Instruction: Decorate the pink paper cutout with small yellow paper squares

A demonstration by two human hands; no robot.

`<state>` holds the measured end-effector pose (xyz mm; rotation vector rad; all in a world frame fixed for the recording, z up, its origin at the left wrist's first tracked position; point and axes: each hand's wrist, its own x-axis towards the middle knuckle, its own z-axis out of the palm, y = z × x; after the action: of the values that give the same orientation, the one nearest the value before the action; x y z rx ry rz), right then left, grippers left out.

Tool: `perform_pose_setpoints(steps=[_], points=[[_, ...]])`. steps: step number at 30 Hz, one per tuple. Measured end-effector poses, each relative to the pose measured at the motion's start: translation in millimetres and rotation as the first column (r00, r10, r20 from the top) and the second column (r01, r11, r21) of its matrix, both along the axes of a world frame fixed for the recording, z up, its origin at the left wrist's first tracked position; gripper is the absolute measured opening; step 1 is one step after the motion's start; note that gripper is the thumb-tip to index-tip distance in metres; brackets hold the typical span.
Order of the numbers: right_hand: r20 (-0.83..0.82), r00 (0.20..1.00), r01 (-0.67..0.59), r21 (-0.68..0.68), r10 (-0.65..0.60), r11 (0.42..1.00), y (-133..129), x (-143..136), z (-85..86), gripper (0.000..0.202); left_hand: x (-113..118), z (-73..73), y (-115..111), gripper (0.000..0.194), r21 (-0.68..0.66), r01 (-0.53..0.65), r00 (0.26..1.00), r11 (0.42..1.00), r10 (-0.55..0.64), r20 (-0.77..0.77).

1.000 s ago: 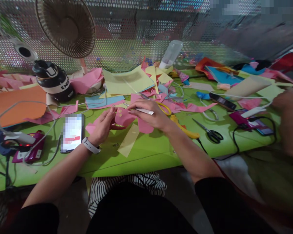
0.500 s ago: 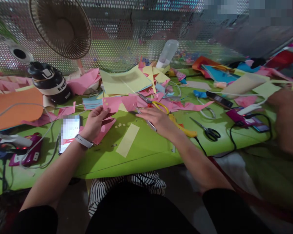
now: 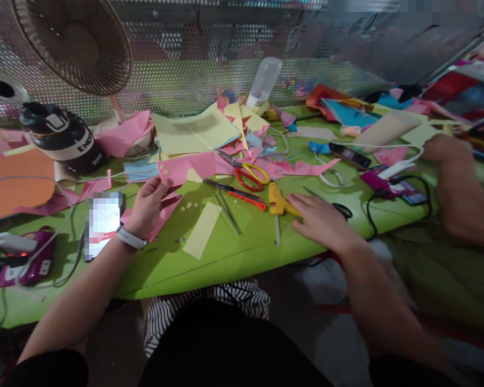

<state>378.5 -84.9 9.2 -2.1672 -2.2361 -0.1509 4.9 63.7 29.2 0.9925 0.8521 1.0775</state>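
My left hand (image 3: 148,207) pinches the left part of a pink paper strip (image 3: 189,167) with small yellow pieces near its end. My right hand (image 3: 320,221) reaches the handle of a yellow glue gun (image 3: 277,199), its fingers stretched out and thumb apart; the palm hides part of the handle. Between the hands, tweezers (image 3: 228,215) lie beside a red and black box cutter (image 3: 242,196). Scissors with red and yellow handles (image 3: 250,174) rest behind these. A pale yellow paper rectangle (image 3: 203,230) lies nearer me, with tiny yellow paper bits (image 3: 189,205) beside it.
A phone (image 3: 104,226), a purple power strip (image 3: 32,258) and cables sit left. Behind are a black bottle (image 3: 64,137), a fan (image 3: 78,48) and paper sheets (image 3: 193,129). Black-handled scissors (image 3: 342,210) lie partly behind my right hand. Another person's arm (image 3: 454,183) is at right.
My right hand has let go of the tweezers, now on the table, and moved right to the glue gun. My left hand still holds the pink strip. The view has shifted slightly right.
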Motion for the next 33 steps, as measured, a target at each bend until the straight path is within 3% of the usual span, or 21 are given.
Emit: perform_pose_setpoints(steps=[5, 11, 15, 17, 18, 22, 25, 27, 29, 33], points=[[0.015, 1.000, 0.022, 0.003, -0.022, 1.000, 10, 1, -9.8, 0.050, 2, 2.0, -3, 0.020, 0.004, 0.001, 1.000, 1.000, -0.001, -0.002], [-0.055, 0.982, 0.183, 0.079, -0.179, 0.980, 9, -1, -9.8, 0.029, 1, 1.1, -5, 0.023, 0.021, 0.040, 0.998, 0.999, -0.040, 0.041], [-0.378, 0.889, 0.371, 0.265, -0.258, 0.890, 4, 0, -2.9, 0.029, 1, -0.5, -6, 0.020, 0.039, 0.056, 0.997, 0.998, -0.058, 0.055], [-0.601, 0.771, 0.457, 0.288, -0.213, 0.842, 6, -9, 6.5, 0.034, 2, -0.1, -8, 0.020, 0.056, 0.074, 0.996, 0.996, -0.076, 0.039], [-0.698, 0.696, 0.466, 0.259, -0.169, 0.846, 8, -17, 11.9, 0.036, 2, 0.3, -9, 0.020, 0.061, 0.081, 0.996, 0.995, -0.083, 0.027], [-0.921, 0.390, 0.177, 0.098, 0.022, 0.979, 29, -68, 28.3, 0.026, 4, 2.7, -13, 0.022, 0.069, 0.110, 0.994, 0.992, -0.110, 0.006], [-0.984, 0.166, 0.009, 0.068, 0.066, 0.998, 53, -109, 31.5, 0.023, 4, 3.9, -14, 0.022, 0.081, 0.131, 0.991, 0.988, -0.132, 0.004], [-0.990, 0.121, -0.065, 0.058, 0.065, 0.996, 67, -131, 31.6, 0.022, 4, 4.4, -14, 0.023, 0.082, 0.135, 0.991, 0.987, -0.136, -0.002], [-0.988, 0.131, -0.121, 0.070, 0.086, 0.990, 78, -145, 31.2, 0.020, 4, 4.8, -15, 0.025, 0.080, 0.138, 0.990, 0.987, -0.138, -0.004], [-0.953, 0.265, -0.178, 0.104, 0.150, 0.978, 89, -153, 26.0, 0.020, 3, 5.5, -16, 0.024, 0.096, 0.141, 0.990, 0.985, -0.142, 0.006]])
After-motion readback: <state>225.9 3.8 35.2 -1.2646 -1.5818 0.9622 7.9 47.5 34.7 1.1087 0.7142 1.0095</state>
